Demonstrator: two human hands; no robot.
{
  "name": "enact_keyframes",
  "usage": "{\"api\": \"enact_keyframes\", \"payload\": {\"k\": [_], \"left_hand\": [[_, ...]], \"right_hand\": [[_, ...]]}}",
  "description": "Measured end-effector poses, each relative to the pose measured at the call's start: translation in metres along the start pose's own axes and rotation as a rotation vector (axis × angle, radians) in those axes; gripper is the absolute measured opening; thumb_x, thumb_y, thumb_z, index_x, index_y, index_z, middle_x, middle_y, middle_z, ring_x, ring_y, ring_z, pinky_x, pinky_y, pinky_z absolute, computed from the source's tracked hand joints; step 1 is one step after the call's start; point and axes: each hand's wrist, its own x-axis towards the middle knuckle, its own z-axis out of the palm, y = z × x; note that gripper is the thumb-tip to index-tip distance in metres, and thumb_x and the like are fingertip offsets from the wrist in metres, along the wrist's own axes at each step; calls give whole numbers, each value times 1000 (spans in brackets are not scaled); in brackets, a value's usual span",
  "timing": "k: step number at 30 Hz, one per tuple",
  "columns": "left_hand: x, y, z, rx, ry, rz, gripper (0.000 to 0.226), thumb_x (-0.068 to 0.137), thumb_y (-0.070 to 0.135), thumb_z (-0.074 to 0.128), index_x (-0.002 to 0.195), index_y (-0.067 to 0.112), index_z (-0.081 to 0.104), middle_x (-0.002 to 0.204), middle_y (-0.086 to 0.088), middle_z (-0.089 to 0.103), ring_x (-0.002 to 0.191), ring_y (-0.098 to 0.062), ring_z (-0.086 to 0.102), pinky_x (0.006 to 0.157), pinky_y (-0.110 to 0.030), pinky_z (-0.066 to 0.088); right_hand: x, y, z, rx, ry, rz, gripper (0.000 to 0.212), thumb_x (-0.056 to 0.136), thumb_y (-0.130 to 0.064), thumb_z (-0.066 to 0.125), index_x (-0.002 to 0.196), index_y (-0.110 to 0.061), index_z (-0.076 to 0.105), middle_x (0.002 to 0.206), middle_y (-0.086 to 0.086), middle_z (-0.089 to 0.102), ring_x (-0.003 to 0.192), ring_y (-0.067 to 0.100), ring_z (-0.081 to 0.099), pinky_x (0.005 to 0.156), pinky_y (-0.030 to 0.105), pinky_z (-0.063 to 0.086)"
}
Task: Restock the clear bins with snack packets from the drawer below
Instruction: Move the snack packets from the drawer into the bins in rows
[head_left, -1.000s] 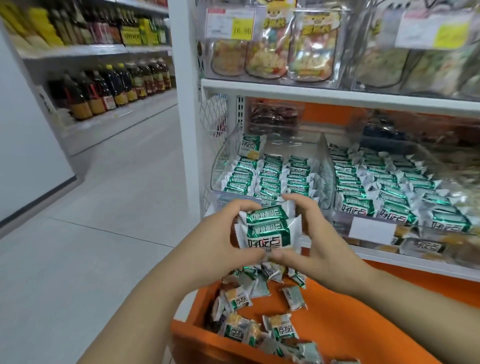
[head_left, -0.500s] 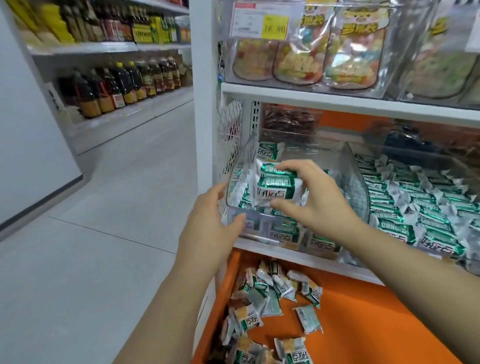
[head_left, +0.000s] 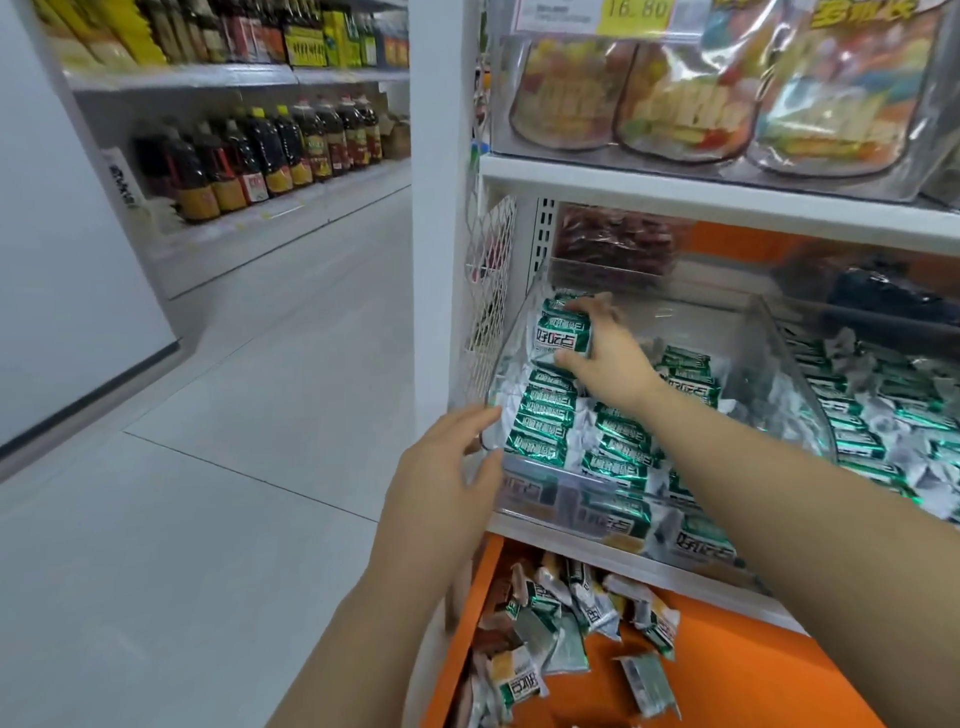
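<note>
A clear bin on the middle shelf holds rows of green-and-white snack packets. My right hand reaches deep into the bin's left rear and grips a small stack of green snack packets between thumb and fingers. My left hand rests with straight fingers against the bin's front left corner, holding nothing. Below the shelf, the orange drawer stands pulled out, with loose packets piled at its left end.
A second clear bin of the same packets sits to the right. Bags of mixed sweets fill the shelf above. A white upright post and a wire mesh panel border the bin's left. Bottles line the aisle shelves beyond.
My right hand has carried the stack from above the drawer up into the bin's left rear. My left hand let go of the stack and moved to the bin's front corner.
</note>
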Motion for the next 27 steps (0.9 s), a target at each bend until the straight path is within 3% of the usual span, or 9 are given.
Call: {"api": "enact_keyframes", "payload": {"k": [2, 4, 5, 7, 9, 12, 15, 21, 27], "left_hand": [[-1, -3, -2, 13, -18, 19, 42, 95, 20, 55, 133, 36, 51, 131, 28, 41, 112, 3, 53, 102, -19, 40], [-2, -5, -3, 24, -33, 25, 42, 95, 22, 54, 133, 40, 49, 128, 32, 37, 112, 5, 52, 101, -19, 40], [-3, -6, -4, 25, -38, 23, 42, 95, 22, 53, 132, 41, 49, 127, 33, 36, 112, 6, 52, 100, -18, 39], [-4, -7, -4, 22, -44, 24, 42, 96, 22, 53, 132, 44, 47, 128, 33, 35, 112, 7, 51, 100, -16, 38], [-4, -8, -4, 15, -54, 25, 43, 96, 24, 52, 133, 45, 45, 131, 33, 35, 113, 8, 49, 101, -15, 37], [-6, -8, -4, 8, -73, 17, 45, 96, 27, 51, 135, 46, 41, 136, 31, 36, 113, 10, 47, 99, -12, 34], [-7, -8, -5, 2, -73, 18, 46, 96, 28, 51, 136, 45, 40, 141, 26, 39, 117, 8, 47, 103, -17, 35], [-6, -9, -4, 9, -58, 8, 47, 96, 25, 51, 138, 42, 40, 144, 23, 39, 126, 3, 44, 108, -20, 33], [-5, -8, -3, 19, -27, -6, 46, 96, 24, 52, 138, 41, 42, 143, 21, 42, 126, 1, 46, 107, -21, 34]], "right_hand": [[3, 4, 8, -26, -23, -3, 54, 95, -23, 56, 142, -24, 31, 150, 17, 24, 65, 14, 57, 61, 25, 48], [6, 6, 11, -101, -45, 11, 55, 97, -31, 50, 146, -25, 26, 154, 16, 17, 98, 32, 60, 86, 37, 49], [8, 7, 10, -158, -54, 26, 56, 98, -34, 47, 148, -24, 23, 154, 15, 16, 119, 37, 49, 98, 43, 43], [10, 6, 6, -325, -44, 43, 57, 99, -40, 42, 149, -23, 21, 155, 12, 9, 139, 38, 22, 109, 51, 28], [8, 3, 3, -487, -30, 1, 58, 99, -41, 39, 149, -21, 21, 156, 8, 6, 143, 35, 10, 112, 55, 20], [2, 1, 5, -532, -48, -108, 56, 99, -30, 40, 149, -15, 23, 154, 8, 25, 140, 31, 22, 111, 48, 24], [0, 5, 3, -604, -49, -188, 54, 98, -25, 38, 150, -24, 25, 150, 6, 33, 137, 31, 25, 111, 50, 22], [10, 3, 5, -636, -127, -95, 54, 101, -28, 29, 152, -32, 13, 160, 0, 13, 147, 32, 0, 115, 57, -1], [9, 0, 6, -720, -164, -66, 54, 102, -41, 18, 153, -29, 4, 162, -2, 5, 148, 29, -7, 113, 56, -11]]}}
